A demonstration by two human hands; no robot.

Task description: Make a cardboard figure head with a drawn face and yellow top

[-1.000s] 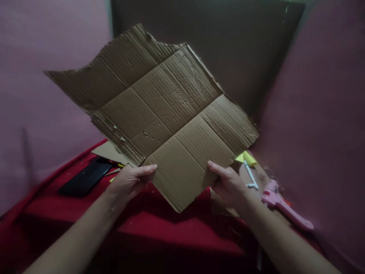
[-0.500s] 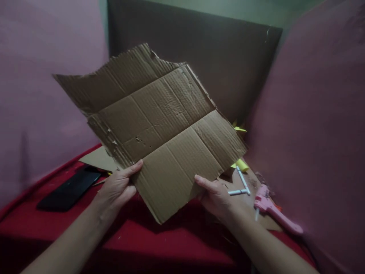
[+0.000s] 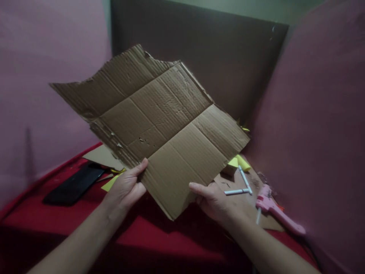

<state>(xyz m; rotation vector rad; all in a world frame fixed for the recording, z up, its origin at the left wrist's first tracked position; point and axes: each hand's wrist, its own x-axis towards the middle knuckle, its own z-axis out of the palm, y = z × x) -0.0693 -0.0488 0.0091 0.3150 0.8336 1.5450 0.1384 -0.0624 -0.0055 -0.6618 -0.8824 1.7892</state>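
I hold a large torn sheet of brown corrugated cardboard up in front of me, tilted, with creases across it and ragged edges at the top and left. My left hand grips its lower left edge, thumb on top. My right hand grips its lower right edge near the bottom corner, thumb on the face. The sheet hangs above a red cloth surface and hides much of what lies behind it.
A black flat object lies at the left on the red cloth, beside a yellow scrap and a flat cardboard piece. At the right are white glue sticks, a pink glue gun and yellow paper. Pink walls and a dark board enclose the space.
The cardboard has dropped lower and nearer to me since a second ago. My hands have shifted along its lower edges, the right one closer to the bottom corner.
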